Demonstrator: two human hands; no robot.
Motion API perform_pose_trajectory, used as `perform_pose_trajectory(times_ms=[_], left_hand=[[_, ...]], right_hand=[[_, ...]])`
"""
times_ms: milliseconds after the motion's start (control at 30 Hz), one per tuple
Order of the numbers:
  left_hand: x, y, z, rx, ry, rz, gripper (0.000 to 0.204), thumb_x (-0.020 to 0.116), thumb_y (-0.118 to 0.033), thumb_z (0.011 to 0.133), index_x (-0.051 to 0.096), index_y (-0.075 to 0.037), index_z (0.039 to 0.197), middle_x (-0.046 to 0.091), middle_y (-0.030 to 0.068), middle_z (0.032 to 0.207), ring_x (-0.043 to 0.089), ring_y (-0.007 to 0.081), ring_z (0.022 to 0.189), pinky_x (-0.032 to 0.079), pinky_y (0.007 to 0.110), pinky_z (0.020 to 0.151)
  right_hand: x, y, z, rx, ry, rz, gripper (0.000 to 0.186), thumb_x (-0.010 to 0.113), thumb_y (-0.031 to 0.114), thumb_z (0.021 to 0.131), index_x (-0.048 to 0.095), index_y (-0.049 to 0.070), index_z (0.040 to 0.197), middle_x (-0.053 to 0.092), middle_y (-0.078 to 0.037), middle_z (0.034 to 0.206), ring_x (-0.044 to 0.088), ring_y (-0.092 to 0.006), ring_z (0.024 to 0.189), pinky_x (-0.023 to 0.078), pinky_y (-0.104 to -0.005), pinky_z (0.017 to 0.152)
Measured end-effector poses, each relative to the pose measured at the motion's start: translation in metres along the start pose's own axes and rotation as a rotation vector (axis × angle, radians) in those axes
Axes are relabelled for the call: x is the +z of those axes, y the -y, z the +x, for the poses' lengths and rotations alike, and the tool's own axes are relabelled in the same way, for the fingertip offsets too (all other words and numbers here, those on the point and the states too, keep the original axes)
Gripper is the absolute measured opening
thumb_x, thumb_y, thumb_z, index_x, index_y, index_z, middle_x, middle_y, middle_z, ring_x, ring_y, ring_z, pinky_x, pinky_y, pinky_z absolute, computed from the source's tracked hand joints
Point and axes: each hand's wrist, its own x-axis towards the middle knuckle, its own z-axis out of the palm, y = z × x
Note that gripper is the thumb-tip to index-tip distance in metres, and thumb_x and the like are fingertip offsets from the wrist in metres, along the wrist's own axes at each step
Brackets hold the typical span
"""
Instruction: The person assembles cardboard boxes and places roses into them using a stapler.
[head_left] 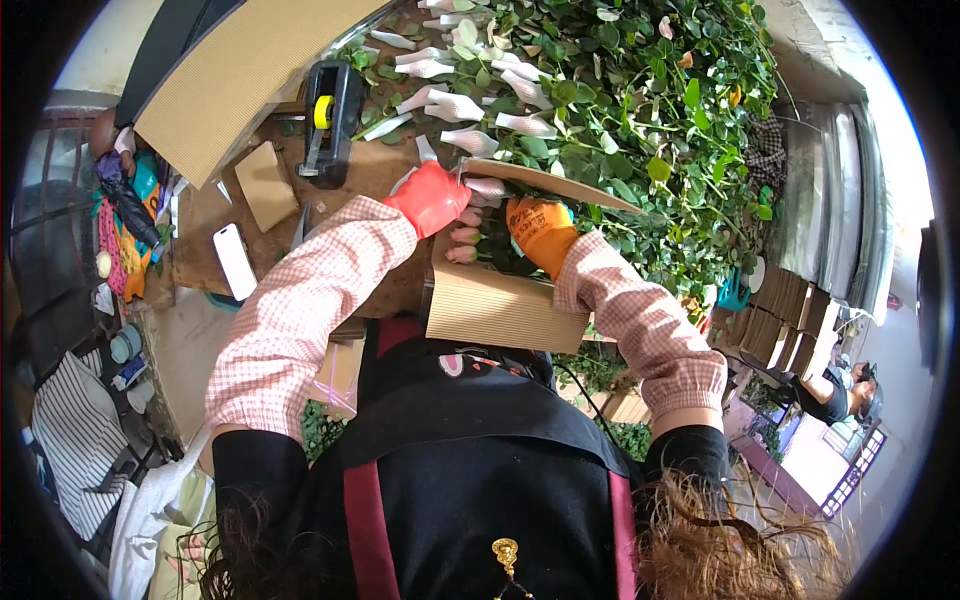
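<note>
Corrugated cardboard wrap [500, 305] hides most rose stems; pink buds [463, 236] peek out. Left hand [432, 197] grips the upper edge; right hand [540, 233] reaches inside, fingers hidden, grip unclear.

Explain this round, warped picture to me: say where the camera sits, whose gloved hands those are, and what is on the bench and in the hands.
There is no machine here. The camera is worn on a person's head and looks down, and its fisheye lens bends everything towards the rim. The pink-checked sleeves coming from the lower edge are that person's own arms. The left hand, in a red glove, and the right hand, in an orange glove, grip a sheet of corrugated cardboard folded around a bunch of pink rosebuds. Beyond lies a heap of leafy stems with wrapped buds. On the brown bench sit a tape dispenser, a white phone and another cardboard sheet.
</note>
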Motion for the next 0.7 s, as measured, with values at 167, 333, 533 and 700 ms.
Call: perform_pose_trajectory(times_ms=[167,333,533,700], left_hand=[[0.002,0.007,0.011,0.1,-0.006,-0.083,0.028,0.05,-0.025,0.093,0.066,-0.003,0.087,0.068,0.0189,0.086,0.063,0.0406,0.079,0.051,0.049,0.072],[-0.016,0.06,-0.032,0.087,-0.11,-0.294,0.022,0.053,-0.021,0.091,0.066,-0.006,0.081,0.065,0.0163,0.076,0.064,0.0358,0.074,0.051,0.043,0.065],[-0.027,0.042,-0.037,-0.135,-0.014,-0.413,0.024,0.059,-0.018,0.094,0.066,0.003,0.085,0.069,0.0172,0.079,0.066,0.0353,0.079,0.055,0.047,0.073],[-0.023,-0.032,-0.003,-0.597,-0.072,-1.419,0.02,0.073,-0.016,0.09,0.067,0.0,0.101,0.066,0.003,0.08,0.056,0.0114,0.065,0.047,0.029,0.057]], right_hand=[[0.037,-0.005,0.021,0.022,-0.118,0.01,0.027,0.05,0.017,0.093,0.06,0.005,0.114,0.068,-0.017,0.104,0.069,-0.0309,0.094,0.056,-0.0408,0.078],[0.045,-0.003,0.024,-0.046,-0.199,0.093,0.024,0.051,0.016,0.093,0.06,0.005,0.112,0.068,-0.015,0.104,0.069,-0.0295,0.095,0.056,-0.0393,0.079],[0.042,-0.004,0.022,-0.058,-0.142,0.07,0.023,0.052,0.015,0.092,0.059,0.005,0.111,0.067,-0.016,0.103,0.069,-0.0302,0.093,0.055,-0.0398,0.078],[0.016,-0.009,-0.008,-0.122,-0.134,-0.005,0.031,0.058,0.02,0.09,0.056,0.005,0.117,0.067,-0.015,0.103,0.069,-0.0286,0.089,0.056,-0.0403,0.075]])
